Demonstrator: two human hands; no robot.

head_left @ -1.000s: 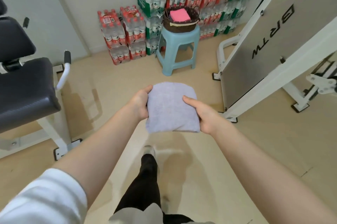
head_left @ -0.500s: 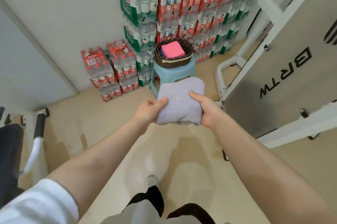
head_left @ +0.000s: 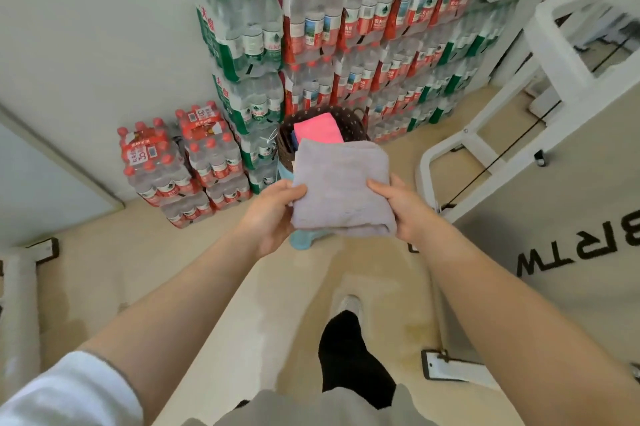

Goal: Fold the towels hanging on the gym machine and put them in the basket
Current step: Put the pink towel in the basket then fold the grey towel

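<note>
A folded lilac towel [head_left: 341, 188] is held flat in front of me, just on the near side of the basket. My left hand [head_left: 268, 214] grips its left edge, thumb on top. My right hand [head_left: 405, 205] grips its right edge the same way. Beyond it stands the dark woven basket [head_left: 356, 122] on a light blue stool [head_left: 301, 242], mostly hidden by the towel. A folded pink towel [head_left: 318, 129] lies inside the basket. The white gym machine [head_left: 540, 155] with its grey panel stands at the right.
Stacked packs of water bottles [head_left: 346, 44] fill the wall behind the basket, with lower red packs [head_left: 183, 162] to its left. A white machine foot [head_left: 450, 365] sits on the floor near my right leg. Another frame bar [head_left: 19, 314] is at the far left.
I have walked closer to the basket. The towel, still held in both hands, now overlaps the basket's near rim and hides most of the stool.
</note>
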